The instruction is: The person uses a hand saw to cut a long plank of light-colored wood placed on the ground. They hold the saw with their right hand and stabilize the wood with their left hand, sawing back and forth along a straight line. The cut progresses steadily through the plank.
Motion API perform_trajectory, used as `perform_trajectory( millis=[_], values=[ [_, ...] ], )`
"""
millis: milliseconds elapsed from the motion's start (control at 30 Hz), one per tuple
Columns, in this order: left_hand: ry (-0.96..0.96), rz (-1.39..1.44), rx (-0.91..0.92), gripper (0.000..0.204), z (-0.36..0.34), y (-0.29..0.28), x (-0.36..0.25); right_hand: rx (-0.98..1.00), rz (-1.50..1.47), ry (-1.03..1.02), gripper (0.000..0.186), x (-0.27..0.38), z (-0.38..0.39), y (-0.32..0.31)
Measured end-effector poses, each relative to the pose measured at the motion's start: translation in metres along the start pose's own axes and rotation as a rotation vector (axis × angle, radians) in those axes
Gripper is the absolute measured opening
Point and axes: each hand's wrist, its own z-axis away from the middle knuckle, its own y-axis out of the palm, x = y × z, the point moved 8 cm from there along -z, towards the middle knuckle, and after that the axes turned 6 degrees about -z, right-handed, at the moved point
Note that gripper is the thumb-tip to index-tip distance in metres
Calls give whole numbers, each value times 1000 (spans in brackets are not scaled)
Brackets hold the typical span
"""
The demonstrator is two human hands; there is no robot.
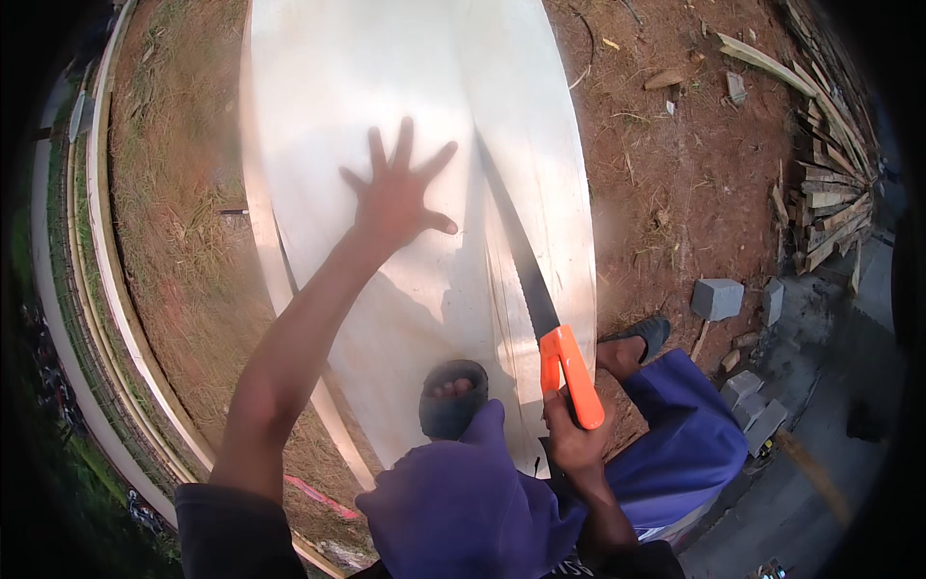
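My left hand (pixel 394 198) lies with fingers spread wide on a pale wooden board (pixel 328 68), holding nothing. My right hand (pixel 576 434) is closed round the orange handle of a hand saw (pixel 521 253). The saw's dark toothed blade slants away from me, up and to the left, along a long split or cut line in the board. Its far tip is by that line, right of my left hand. One of my feet, in a dark sandal (pixel 451 386), is on the near part of the board.
My other foot, in a dark sandal (pixel 651 336), is on the ground right of the board. Concrete blocks (pixel 718 299) lie beyond it. Scrap wood is piled (pixel 830 207) at the far right. Long pale timbers (pixel 130 318) run along the left, past dry grass.
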Motion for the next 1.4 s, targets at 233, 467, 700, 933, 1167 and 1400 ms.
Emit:
perform_trajectory(
  millis=[233, 467, 700, 933, 1167, 1400],
  values=[
    [47, 33, -39, 115, -12, -1, -17, -19, -43, -90, 20, 19, -152, 55],
    [70, 164, -32, 118, 2, -7, 14, -106, -210, -48, 22, -9, -92, 43],
    [85, 290, -62, 117, 17, -6, 19, -188, -309, -107, 18, -52, -87, 24],
    [71, 237, -110, 125, 16, 6, 21, -22, -164, -87, 16, 16, -184, 86],
    [85, 287, -160, 121, 9, -2, 15, -195, -234, -65, 14, -12, -94, 31],
    [67, 264, -130, 120, 19, -11, 24, -71, -57, -11, 17, 43, -201, 106]
  ],
)
